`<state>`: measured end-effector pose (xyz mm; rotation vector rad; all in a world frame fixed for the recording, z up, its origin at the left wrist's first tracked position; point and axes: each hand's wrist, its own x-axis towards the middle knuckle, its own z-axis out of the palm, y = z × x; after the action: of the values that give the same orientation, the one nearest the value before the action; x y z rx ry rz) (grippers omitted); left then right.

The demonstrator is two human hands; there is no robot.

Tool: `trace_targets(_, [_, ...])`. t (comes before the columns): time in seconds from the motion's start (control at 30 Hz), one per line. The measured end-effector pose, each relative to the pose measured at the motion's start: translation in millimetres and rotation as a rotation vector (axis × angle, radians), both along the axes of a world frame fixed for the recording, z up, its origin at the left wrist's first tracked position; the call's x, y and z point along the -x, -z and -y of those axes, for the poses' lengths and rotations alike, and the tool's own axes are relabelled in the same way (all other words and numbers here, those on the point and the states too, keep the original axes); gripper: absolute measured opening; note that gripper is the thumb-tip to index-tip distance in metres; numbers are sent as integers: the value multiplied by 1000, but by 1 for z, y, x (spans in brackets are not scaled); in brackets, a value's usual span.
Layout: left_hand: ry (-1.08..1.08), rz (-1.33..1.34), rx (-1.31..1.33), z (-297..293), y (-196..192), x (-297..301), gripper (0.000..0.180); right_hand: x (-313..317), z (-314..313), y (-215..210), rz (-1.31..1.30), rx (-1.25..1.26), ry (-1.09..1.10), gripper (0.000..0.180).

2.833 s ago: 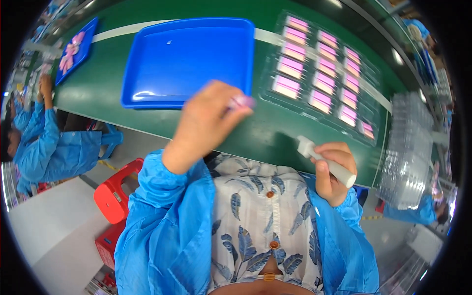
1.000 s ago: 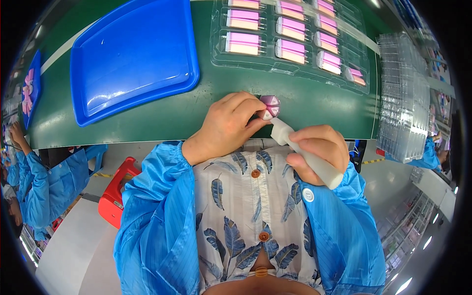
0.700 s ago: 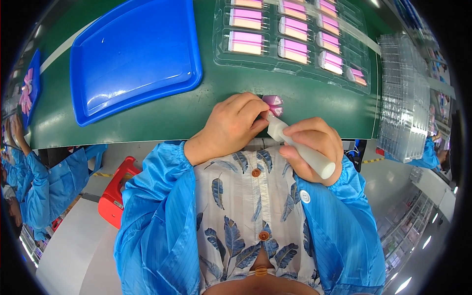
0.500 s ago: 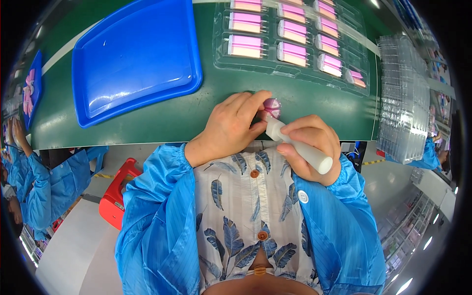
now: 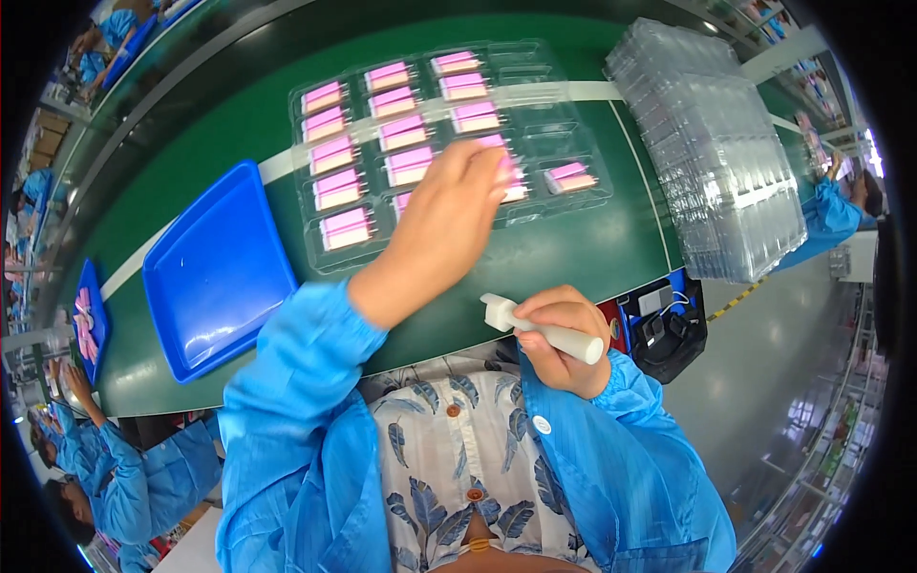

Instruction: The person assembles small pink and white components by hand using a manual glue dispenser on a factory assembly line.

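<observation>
Over the near right part of a clear plastic tray, my left hand reaches with curled, closed fingers. Its fingertips are slightly blurred among the pink-and-cream blocks, and what they hold, if anything, I cannot make out. Each pink-and-cream block lies in a tray pocket with thin prongs at its right end. Close to the table's front edge, my right hand is closed round a slim white bottle-shaped tool. The blocky white head of this tool points up and left, and its round end faces right.
A blue tray lies to the left on the green table. Tall stacked clear plastic trays stand at the right. A black case sits beyond the table's front edge. Co-workers in blue sleeves are at both sides.
My left hand has moved up and away from the tool to the clear tray. The pink-purple piece it pinched no longer shows. My right hand keeps its tool; the whole view has shifted.
</observation>
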<state>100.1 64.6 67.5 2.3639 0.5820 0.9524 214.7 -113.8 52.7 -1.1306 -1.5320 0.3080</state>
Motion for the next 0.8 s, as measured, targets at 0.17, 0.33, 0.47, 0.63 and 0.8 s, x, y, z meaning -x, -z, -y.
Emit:
trace_targets(0.17, [20,-252,-93,-23,30,-106,39,-15,16,-5,5,8,71,26])
trace_targets(0.33, [-123,-511,-451,-1,42,-113,51,-30,31,2,-5,24,143,24])
trace_targets(0.47, [71,-424,-303,16,45,-100,75,-30,22,0,10,41,123,23])
trace_targets(0.63, [16,-318,-217,-1,38,-67,74,-4,-6,-13,41,15,-44,23])
trace_targets(0.8, [-92,2,-279,-4,23,4,46,11,-8,-9,65,-15,-9,18])
